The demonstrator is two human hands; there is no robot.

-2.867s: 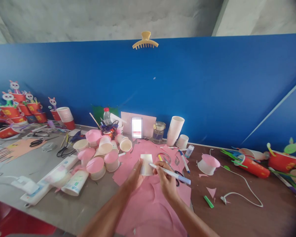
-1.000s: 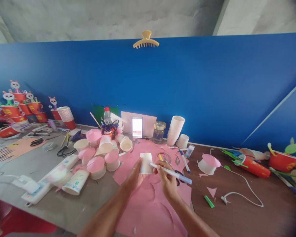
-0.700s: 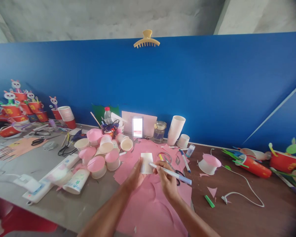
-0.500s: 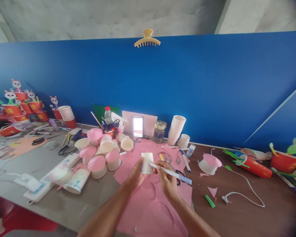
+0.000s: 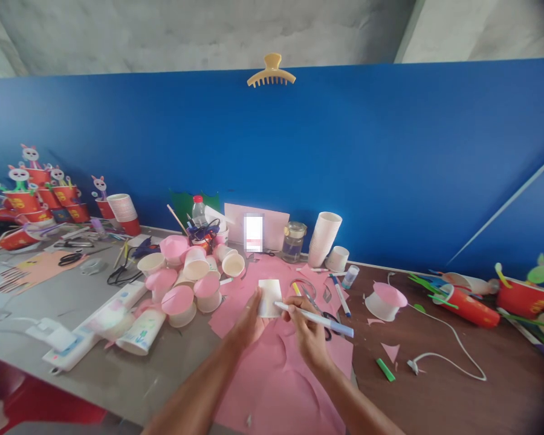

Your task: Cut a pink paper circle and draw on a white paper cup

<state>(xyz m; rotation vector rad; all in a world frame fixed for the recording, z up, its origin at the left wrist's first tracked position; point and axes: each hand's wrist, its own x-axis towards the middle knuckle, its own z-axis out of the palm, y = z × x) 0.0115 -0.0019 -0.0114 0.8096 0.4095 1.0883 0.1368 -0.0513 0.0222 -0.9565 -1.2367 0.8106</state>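
Note:
A small white paper cup [image 5: 269,297] is gripped along its left side by my left hand [image 5: 252,319]. My right hand [image 5: 309,329] is closed around a white marker pen [image 5: 320,318] with a pale blue end, its tip touching or very near the cup's lower right side. Pink paper [image 5: 272,362] spreads beneath both hands. A pair of black-handled scissors [image 5: 330,326] lies just beyond my right hand, partly covered by it.
Several pink-topped cups [image 5: 179,300] crowd the left, beside a white power strip [image 5: 95,329]. Behind stand a glass jar [image 5: 294,241] and a stack of white cups [image 5: 325,238]. At right are a pink-topped cup [image 5: 384,302], a white cable [image 5: 453,356] and a red cup [image 5: 471,308].
The cup in my left hand has shifted very slightly left. The marker in my right hand has moved only a touch; everything else stays in place.

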